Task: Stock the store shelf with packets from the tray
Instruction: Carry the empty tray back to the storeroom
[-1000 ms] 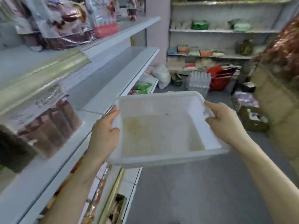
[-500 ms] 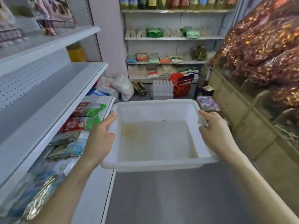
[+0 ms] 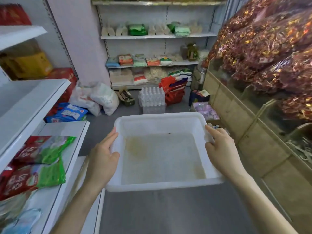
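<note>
The left hand (image 3: 103, 159) grips the left rim of the tray (image 3: 160, 117), thumb hooked inside the wall and forefinger stretched along the edge. The right hand (image 3: 222, 152) clasps the opposite rim the same way. Between them the tray is a rectangular tub of milky, translucent plastic with rounded corners, held level above the smooth grey floor (image 3: 168, 213), its flat bottom blotched with yellowish stains. Just left of the left hand, a white metal shelf (image 3: 67, 128) bears glossy, crinkled red-and-green packets (image 3: 42, 149) lying flat. Beyond the hands stands a shrink-wrapped block of clear bottles (image 3: 152, 98). Right of the right hand, shiny red foil bags (image 3: 270, 39) bulge in heaps
</note>
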